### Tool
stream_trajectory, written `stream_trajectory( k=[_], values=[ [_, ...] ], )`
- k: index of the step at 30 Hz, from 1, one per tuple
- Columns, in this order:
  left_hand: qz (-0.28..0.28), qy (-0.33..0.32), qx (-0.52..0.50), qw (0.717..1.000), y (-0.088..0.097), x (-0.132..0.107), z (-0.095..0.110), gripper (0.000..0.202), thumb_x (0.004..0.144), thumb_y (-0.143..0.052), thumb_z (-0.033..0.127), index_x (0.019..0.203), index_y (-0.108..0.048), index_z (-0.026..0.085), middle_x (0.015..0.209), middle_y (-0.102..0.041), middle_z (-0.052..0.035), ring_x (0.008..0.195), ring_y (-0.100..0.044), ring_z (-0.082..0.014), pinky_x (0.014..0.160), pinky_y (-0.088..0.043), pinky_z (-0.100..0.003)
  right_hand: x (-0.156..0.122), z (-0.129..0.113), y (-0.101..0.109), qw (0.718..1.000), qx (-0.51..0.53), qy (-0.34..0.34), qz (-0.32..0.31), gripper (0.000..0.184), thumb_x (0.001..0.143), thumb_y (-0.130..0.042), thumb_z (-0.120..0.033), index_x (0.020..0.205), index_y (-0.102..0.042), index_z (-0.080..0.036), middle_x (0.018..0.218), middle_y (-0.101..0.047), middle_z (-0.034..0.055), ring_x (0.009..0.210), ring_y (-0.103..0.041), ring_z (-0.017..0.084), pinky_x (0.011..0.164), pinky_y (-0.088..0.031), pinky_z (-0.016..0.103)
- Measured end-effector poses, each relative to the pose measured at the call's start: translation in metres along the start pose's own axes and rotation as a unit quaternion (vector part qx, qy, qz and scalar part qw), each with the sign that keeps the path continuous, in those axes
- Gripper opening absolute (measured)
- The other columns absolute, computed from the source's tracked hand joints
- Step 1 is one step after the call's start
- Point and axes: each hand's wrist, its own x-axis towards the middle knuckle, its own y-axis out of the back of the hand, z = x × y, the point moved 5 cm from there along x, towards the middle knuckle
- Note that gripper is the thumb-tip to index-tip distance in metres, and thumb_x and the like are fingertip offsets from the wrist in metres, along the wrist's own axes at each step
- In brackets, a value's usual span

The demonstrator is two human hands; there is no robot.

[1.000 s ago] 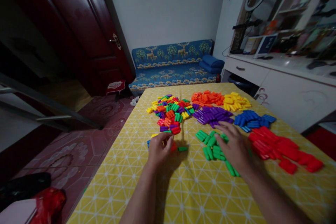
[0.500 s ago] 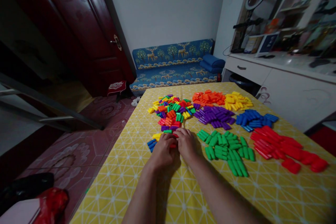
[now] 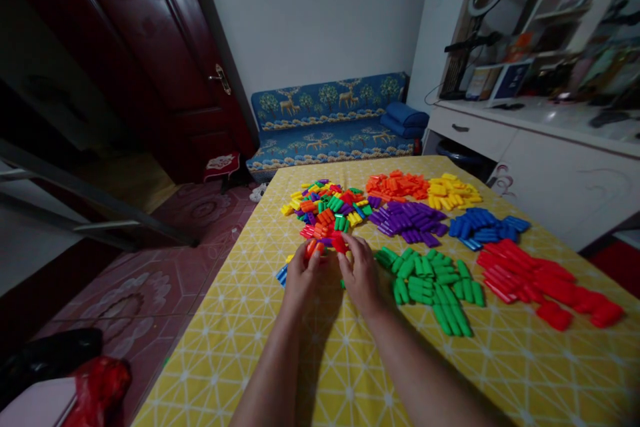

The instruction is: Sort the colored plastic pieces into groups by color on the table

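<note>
At the near edge of a mixed-colour pile (image 3: pixel 330 203) of short plastic tube-shaped blocks, both hands work close together. My left hand (image 3: pixel 300 273) closes its thumb and fingers on orange blocks (image 3: pixel 315 247). A red block (image 3: pixel 339 242) is pinched in my right hand (image 3: pixel 361 275), with a purple block (image 3: pixel 326 241) between the two hands. Blue blocks (image 3: pixel 281 275) lie just left of my left hand, partly hidden by it. Right of my right hand spreads a group of green blocks (image 3: pixel 425 267).
Sorted heaps of orange (image 3: pixel 397 183), yellow (image 3: pixel 453 192), purple (image 3: pixel 410 221), blue (image 3: pixel 483 225) and red blocks (image 3: pixel 530 273) lie across the right of the yellow patterned tablecloth (image 3: pixel 240 347). A blue sofa (image 3: pixel 330 123) stands beyond the table, and a white cabinet (image 3: pixel 565 173) at right.
My hands have moved slightly forward and a little apart. Orange and red blocks now show at my fingertips, where my fingers earlier covered blocks nearer to me.
</note>
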Motion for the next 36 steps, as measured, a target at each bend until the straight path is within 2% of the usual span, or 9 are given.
stream_trajectory(
  k=[5,12,16,20,24,27,30,33,36],
  values=[
    [-0.108,0.099,-0.138,0.979,-0.029,-0.02,0.001,0.059,0.076,-0.075,0.05,0.128,-0.061,0.026,0.128,-0.066,-0.0079,0.112,-0.065,-0.0222,0.092,-0.053,-0.031,-0.001,-0.012,-0.004,0.994,0.057,-0.001,-0.094,0.052,0.091,-0.043,-0.012,0.14,-0.05,-0.029,0.129,-0.054,0.0074,0.117,-0.058,0.019,0.098,-0.051,0.033],
    [-0.152,0.061,-0.092,0.982,-0.04,-0.031,0.016,0.061,0.074,-0.078,0.045,0.129,-0.062,0.026,0.132,-0.065,-0.0084,0.129,-0.055,-0.0299,0.103,-0.049,-0.038,0.0,-0.002,-0.001,0.993,0.065,-0.052,-0.083,0.054,0.091,-0.046,-0.016,0.143,-0.045,-0.029,0.13,-0.057,0.0077,0.116,-0.059,0.02,0.096,-0.052,0.033],
    [-0.135,0.042,-0.082,0.986,-0.039,-0.027,0.018,0.058,0.074,-0.079,0.044,0.126,-0.063,0.023,0.125,-0.069,-0.0102,0.124,-0.059,-0.0297,0.1,-0.05,-0.037,-0.001,-0.003,0.001,0.992,0.097,-0.052,-0.067,0.048,0.094,-0.044,-0.02,0.142,-0.045,-0.026,0.129,-0.06,0.0085,0.118,-0.059,0.02,0.099,-0.051,0.034],
    [-0.114,0.015,-0.092,0.989,-0.035,-0.016,0.01,0.058,0.074,-0.078,0.046,0.123,-0.062,0.02,0.11,-0.073,-0.0106,0.104,-0.069,-0.0256,0.09,-0.053,-0.036,-0.001,-0.004,0.005,0.991,0.121,-0.059,-0.01,0.037,0.094,-0.048,-0.025,0.13,-0.052,-0.02,0.124,-0.064,0.0119,0.113,-0.062,0.02,0.093,-0.053,0.034],
    [-0.043,-0.017,-0.042,0.998,-0.022,-0.005,0.001,0.036,0.074,-0.076,0.039,0.101,-0.067,0.016,0.09,-0.074,-0.0055,0.079,-0.07,-0.018,0.076,-0.054,-0.03,0.0,-0.001,0.007,0.989,0.112,-0.093,0.02,0.019,0.09,-0.056,-0.031,0.105,-0.057,-0.02,0.1,-0.068,0.0083,0.094,-0.066,0.02,0.084,-0.054,0.032],
    [0.007,-0.053,0.02,0.998,-0.013,-0.003,0.006,0.023,0.076,-0.071,0.033,0.09,-0.068,0.016,0.076,-0.071,-0.002,0.067,-0.066,-0.015,0.068,-0.052,-0.028,-0.001,0.002,0.003,0.987,0.115,-0.109,-0.009,0.014,0.088,-0.057,-0.03,0.099,-0.058,-0.021,0.092,-0.07,0.006,0.086,-0.067,0.019,0.079,-0.054,0.031],
    [0.043,-0.122,0.121,0.984,-0.007,-0.007,0.018,0.015,0.076,-0.063,0.026,0.087,-0.069,0.017,0.078,-0.072,-0.003,0.07,-0.066,-0.016,0.067,-0.052,-0.027,-0.002,0.001,-0.002,0.986,0.113,-0.107,-0.06,0.024,0.088,-0.06,-0.032,0.109,-0.06,-0.022,0.094,-0.072,0.0055,0.085,-0.068,0.019,0.077,-0.054,0.03],
    [0.033,-0.175,0.211,0.961,-0.008,-0.011,0.026,0.018,0.071,-0.053,0.014,0.078,-0.07,0.018,0.085,-0.074,-0.0051,0.081,-0.068,-0.0193,0.075,-0.054,-0.031,-0.001,-0.002,-0.003,0.989,0.089,-0.087,-0.077,0.031,0.09,-0.058,-0.031,0.12,-0.061,-0.023,0.102,-0.073,0.0058,0.092,-0.068,0.02,0.083,-0.053,0.032],
    [0.026,-0.198,0.26,0.945,-0.008,-0.013,0.026,0.028,0.066,-0.048,0.008,0.078,-0.07,0.02,0.091,-0.075,-0.0049,0.09,-0.068,-0.0209,0.081,-0.053,-0.033,0.002,-0.002,0.001,0.99,0.092,-0.085,-0.064,0.026,0.091,-0.051,-0.027,0.112,-0.066,-0.021,0.103,-0.074,0.0074,0.092,-0.069,0.02,0.082,-0.054,0.033]
  ],
)
